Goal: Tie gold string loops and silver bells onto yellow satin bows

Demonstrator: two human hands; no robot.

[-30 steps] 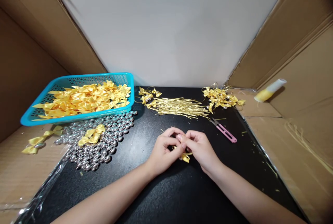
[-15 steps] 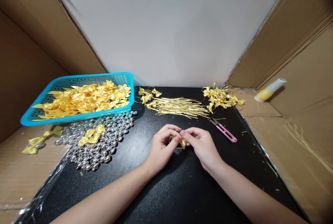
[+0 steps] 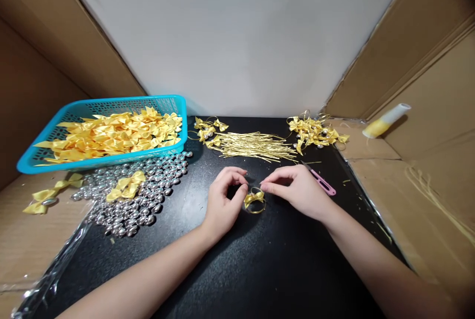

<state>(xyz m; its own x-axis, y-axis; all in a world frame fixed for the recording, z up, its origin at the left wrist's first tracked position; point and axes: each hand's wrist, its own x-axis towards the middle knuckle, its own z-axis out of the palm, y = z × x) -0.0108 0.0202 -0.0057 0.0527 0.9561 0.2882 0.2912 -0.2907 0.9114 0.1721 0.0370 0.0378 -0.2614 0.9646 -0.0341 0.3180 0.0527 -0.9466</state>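
A yellow bow with a gold wire loop (image 3: 255,201) is between my hands, just above the black table surface. My left hand (image 3: 227,199) is to its left, thumb and fingers curled with a gap between them; the thumb tip is beside the bow. From the right, my right hand (image 3: 293,188) pinches the wire's end near the top of the loop. Beyond the hands lies a bundle of gold wire strips (image 3: 256,146). Pink-handled snips (image 3: 323,183) lie partly behind my right hand.
A blue basket (image 3: 100,163) of yellow bows stands at the left. Silver beads (image 3: 122,215) spread before it, with loose bows (image 3: 128,185) on top. Finished-looking bows (image 3: 315,133) are piled back right, near a yellow-white tube (image 3: 386,121). Cardboard walls flank the table.
My hands have moved apart, and the bow with its loop shows more fully between them. My left fingers have opened from the wire. The view has shifted slightly.
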